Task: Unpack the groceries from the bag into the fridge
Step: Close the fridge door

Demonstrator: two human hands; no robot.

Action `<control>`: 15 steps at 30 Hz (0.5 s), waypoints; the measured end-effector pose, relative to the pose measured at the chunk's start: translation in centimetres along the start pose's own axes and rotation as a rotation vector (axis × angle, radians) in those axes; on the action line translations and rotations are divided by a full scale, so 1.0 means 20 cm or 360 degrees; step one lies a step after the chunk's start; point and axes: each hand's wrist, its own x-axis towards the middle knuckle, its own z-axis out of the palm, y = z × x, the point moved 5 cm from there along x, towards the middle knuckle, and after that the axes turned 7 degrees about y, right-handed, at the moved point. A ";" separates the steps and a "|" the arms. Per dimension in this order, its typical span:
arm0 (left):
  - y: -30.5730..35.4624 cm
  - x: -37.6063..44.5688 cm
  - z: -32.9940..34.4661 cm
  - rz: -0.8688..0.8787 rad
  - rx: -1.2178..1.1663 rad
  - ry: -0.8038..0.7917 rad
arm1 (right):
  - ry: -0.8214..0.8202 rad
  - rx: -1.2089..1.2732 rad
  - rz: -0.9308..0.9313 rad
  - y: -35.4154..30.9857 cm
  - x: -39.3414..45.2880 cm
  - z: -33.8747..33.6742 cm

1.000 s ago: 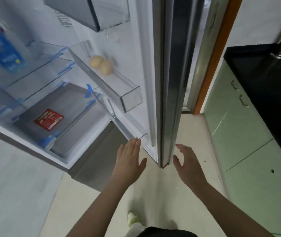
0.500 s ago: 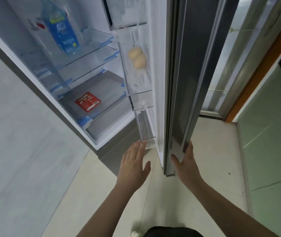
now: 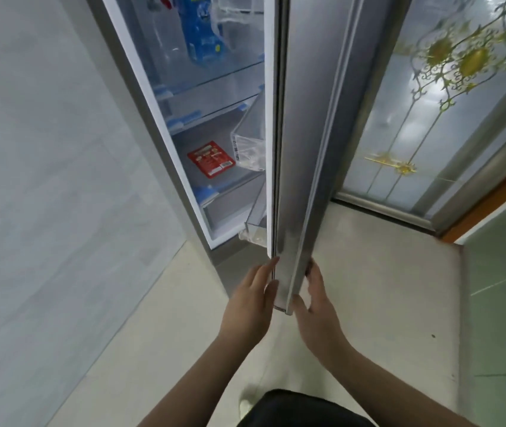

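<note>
The grey fridge door (image 3: pixel 301 149) stands edge-on to me, leaving a narrow gap to the fridge. My left hand (image 3: pixel 251 306) lies flat with fingers straight against the door's inner bottom edge. My right hand (image 3: pixel 319 312) wraps the outer side of that same bottom corner. Inside the fridge a blue-labelled bottle (image 3: pixel 202 35) stands on an upper glass shelf. A red packet (image 3: pixel 211 159) lies on the lower shelf. Clear door bins (image 3: pixel 248 140) show in the gap. No bag is in view.
A pale tiled wall (image 3: pixel 45 180) runs close along the fridge's left side. Behind the door is a frosted glass door with gold ornament (image 3: pixel 430 103). A green cabinet (image 3: pixel 504 288) stands at the right. Beige floor lies below me.
The fridge door has swung toward the fridge, narrowing the gap. My right hand took hold of its bottom edge and my left hand came up against the inner side. The eggs are now hidden.
</note>
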 end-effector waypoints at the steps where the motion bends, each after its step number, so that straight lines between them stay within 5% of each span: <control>1: -0.04 0.03 -0.05 -0.0047 -0.0017 0.0035 | -0.0040 0.0022 -0.0022 -0.03 0.00 0.02; 7: -0.16 0.17 -0.23 -0.0132 -0.0128 0.0093 | -0.0032 -0.0003 -0.0343 -0.28 0.09 0.08; 15: -0.17 0.38 -0.43 -0.0325 -0.0238 0.0484 | 0.0099 -0.0149 -0.1011 -0.76 0.35 0.08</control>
